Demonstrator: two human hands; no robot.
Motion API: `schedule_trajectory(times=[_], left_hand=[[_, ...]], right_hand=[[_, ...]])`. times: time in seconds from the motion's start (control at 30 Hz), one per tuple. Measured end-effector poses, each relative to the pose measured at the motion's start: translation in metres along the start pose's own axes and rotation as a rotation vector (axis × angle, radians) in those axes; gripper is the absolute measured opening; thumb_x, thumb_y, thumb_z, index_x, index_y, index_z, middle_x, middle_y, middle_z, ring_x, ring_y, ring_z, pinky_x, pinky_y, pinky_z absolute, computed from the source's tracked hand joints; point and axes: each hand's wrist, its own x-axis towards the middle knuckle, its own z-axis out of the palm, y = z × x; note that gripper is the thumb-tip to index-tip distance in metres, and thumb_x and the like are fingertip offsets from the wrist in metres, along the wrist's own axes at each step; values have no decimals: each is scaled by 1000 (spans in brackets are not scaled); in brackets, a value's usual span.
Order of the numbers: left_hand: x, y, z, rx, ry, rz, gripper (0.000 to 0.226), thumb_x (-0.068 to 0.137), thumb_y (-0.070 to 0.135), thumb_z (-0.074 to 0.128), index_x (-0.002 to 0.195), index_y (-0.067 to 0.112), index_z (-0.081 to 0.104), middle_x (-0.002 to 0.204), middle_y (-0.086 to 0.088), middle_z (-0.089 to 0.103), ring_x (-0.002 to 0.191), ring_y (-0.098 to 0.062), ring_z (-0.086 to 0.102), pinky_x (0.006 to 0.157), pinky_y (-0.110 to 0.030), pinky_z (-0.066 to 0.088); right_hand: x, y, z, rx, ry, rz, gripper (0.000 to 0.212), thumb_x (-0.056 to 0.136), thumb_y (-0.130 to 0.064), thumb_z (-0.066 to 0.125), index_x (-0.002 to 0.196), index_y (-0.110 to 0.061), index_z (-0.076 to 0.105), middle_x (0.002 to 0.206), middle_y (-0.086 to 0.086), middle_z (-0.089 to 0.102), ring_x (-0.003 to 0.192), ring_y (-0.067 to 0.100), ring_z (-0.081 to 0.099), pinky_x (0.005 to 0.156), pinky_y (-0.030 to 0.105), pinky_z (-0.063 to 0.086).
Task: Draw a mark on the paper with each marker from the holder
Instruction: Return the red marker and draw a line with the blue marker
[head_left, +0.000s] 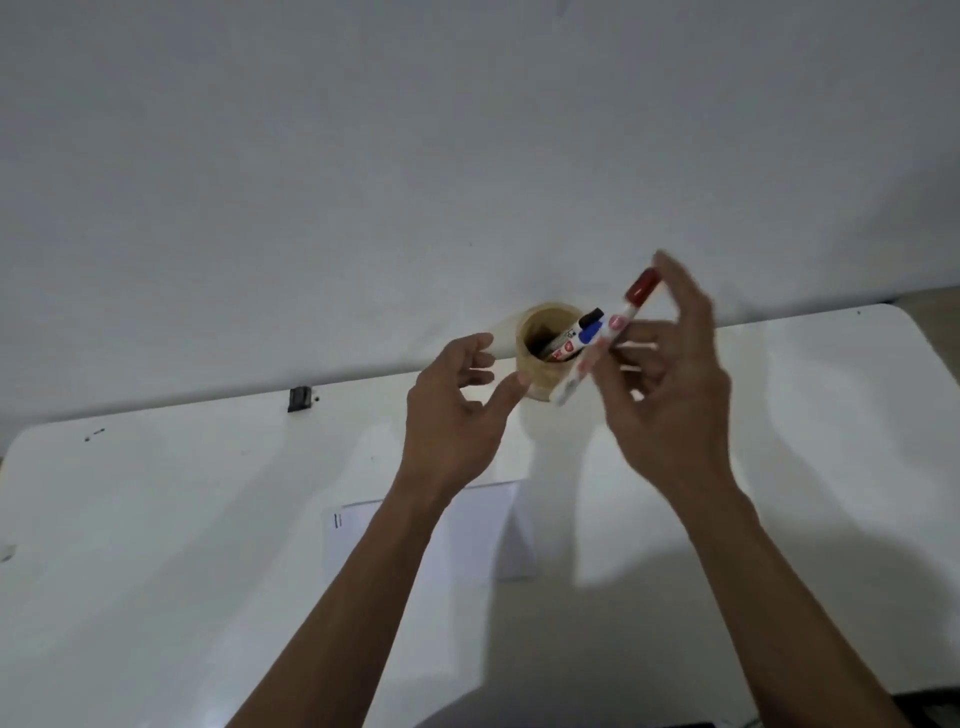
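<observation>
Our right hand (670, 384) grasps the red-capped marker (605, 345) beside the holder (535, 371), while our left hand (457, 410) hovers released above the paper (467, 535).

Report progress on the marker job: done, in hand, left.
Done: the paper already carries two short dark marks near its left edge. In hand: the right hand holds the red-capped marker, cap still on; the left hand is empty. Left: black- and blue-capped markers stand in the holder; whether they made those marks is unclear.
</observation>
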Motion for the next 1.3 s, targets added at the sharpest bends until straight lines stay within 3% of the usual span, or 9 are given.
schedule_trajectory(times=[0.2,0.27,0.37,0.5,0.63,0.73,0.93,1.13,1.3], left_hand=[[27,-17,41,163,-39,68,76,80,37,81,144,25,43,141,3,55,121,-11,57,95,-42,56],[31,-19,50,130,-44,85,74,78,39,82,141,32,43,137,23,54,122,-4,56,99,-44,54],[32,-17,57,109,-47,151,68,78,34,82,129,53,41,114,56,45,111,17,50,98,-34,54],[34,-22,65,65,11,195,65,81,30,81,127,48,40,120,46,44,114,15,50,100,-36,55],[37,-24,68,58,34,245,63,83,31,78,125,55,39,115,55,46,112,23,49,95,-18,52],[39,-30,71,38,43,247,61,84,31,78,130,45,42,121,48,44,114,23,47,98,-24,54],[39,-37,75,11,47,254,62,84,28,77,134,37,42,127,39,44,118,21,46,98,-12,49],[38,-40,75,1,57,238,64,84,28,77,137,37,43,129,38,46,122,15,49,96,-10,47],[35,-38,73,-8,58,257,63,85,23,77,138,32,44,131,34,47,123,14,48,97,-14,49]], right_hand=[[51,18,8,-17,183,-65,53,93,-8,71,138,-8,43,95,4,75,84,9,77,78,21,60],[57,28,14,-23,167,-46,46,95,-11,71,134,-10,48,93,5,77,87,9,77,81,25,62],[59,42,21,-60,144,3,38,95,-15,71,128,-13,54,94,0,77,91,8,76,83,27,62],[57,53,27,-99,135,32,27,94,-19,73,118,-12,63,94,-6,76,90,6,76,81,26,62],[57,62,32,-154,130,58,21,95,-23,71,111,-10,67,93,-11,73,86,6,75,78,23,62],[58,68,34,-225,122,48,18,96,-25,69,105,-9,72,90,-13,70,81,2,71,75,25,60],[55,61,27,-202,145,124,30,94,-38,67,112,-14,70,104,-7,74,92,2,69,76,23,57],[35,64,20,-150,175,271,29,81,-39,83,94,-16,71,93,-2,74,90,6,70,71,29,60],[31,68,26,-142,163,258,22,84,-33,82,93,-13,75,88,-5,73,83,-5,66,61,14,54]])
